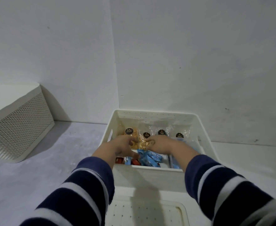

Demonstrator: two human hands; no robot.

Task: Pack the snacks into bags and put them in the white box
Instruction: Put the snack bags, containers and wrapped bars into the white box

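1. Both my hands are inside the white box [152, 112], which stands on the table against the wall
2. My left hand [117, 146] has its fingers curled on the clear bag with orange snacks [132, 136]; my right hand [160, 144] pinches the bag of pale nuts [143, 142] with curled fingers
3. Two more clear bags [170, 133] with dark round labels stand along the far wall of the box; loose blue wrapped snacks [148, 158] and some red ones lie under my wrists
4. I judge the risk is this: the bags are thin and slippery, so a loose pinch can let one tip over and push its neighbours down
5. My sleeves can also drag the blue snacks when I pull back
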